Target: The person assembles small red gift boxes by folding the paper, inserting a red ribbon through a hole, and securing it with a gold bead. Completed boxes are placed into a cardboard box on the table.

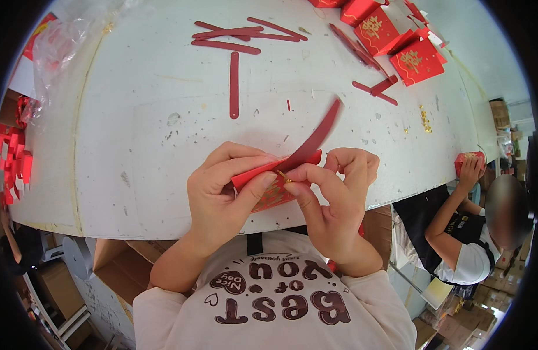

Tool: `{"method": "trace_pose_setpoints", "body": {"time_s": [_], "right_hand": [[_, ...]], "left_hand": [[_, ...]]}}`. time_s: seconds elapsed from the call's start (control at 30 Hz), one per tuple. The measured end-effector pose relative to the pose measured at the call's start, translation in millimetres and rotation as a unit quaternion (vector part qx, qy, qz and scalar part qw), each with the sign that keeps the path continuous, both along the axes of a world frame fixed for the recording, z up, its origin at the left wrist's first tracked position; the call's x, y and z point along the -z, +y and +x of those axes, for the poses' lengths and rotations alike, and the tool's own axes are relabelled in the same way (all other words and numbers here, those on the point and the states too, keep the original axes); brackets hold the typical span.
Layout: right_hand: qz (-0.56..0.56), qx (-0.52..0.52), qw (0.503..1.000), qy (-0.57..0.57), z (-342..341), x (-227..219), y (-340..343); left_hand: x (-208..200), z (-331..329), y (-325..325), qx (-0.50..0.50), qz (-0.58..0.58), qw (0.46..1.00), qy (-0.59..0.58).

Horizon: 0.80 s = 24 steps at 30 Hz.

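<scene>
My left hand grips a small red gift box with gold print, its thumb across the front and its fingers behind. From the box's upper edge a dark red strap rises and leans to the right, its free end up in the air. Between the thumb and forefinger of my right hand is a small gold-coloured paper fastener, held against the strap's lower end at the front of the box. Whether it passes through both layers, I cannot tell.
Several loose dark red straps lie across the table. Finished-looking red boxes stand at the far right, near scattered gold fasteners. Clear plastic wrap lies far left. At right, a co-worker's hand touches another red box.
</scene>
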State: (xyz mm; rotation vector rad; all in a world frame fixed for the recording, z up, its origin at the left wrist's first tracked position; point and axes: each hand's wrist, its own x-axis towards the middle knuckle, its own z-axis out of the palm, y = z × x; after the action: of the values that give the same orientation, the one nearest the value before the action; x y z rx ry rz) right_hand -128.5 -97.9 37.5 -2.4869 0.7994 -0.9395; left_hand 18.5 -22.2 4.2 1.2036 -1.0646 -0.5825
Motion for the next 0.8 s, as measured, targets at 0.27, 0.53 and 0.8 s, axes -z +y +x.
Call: {"method": "trace_pose_setpoints", "body": {"time_s": [0.27,0.53,0.8], "right_hand": [[-0.081,0.026,0.995,-0.049,6,12,2],[0.371,-0.126,0.898,-0.198,2,21,-10],[0.458,-0.197,0.814,-0.298,11,32,-17]], "left_hand": [[2,-6,4,-0.014,-0.026,0.998,-0.046],[9,17,5,0.135,-0.095,0.985,-0.038],[-58,48,-44,0.123,0.019,0.912,-0.392]]}}
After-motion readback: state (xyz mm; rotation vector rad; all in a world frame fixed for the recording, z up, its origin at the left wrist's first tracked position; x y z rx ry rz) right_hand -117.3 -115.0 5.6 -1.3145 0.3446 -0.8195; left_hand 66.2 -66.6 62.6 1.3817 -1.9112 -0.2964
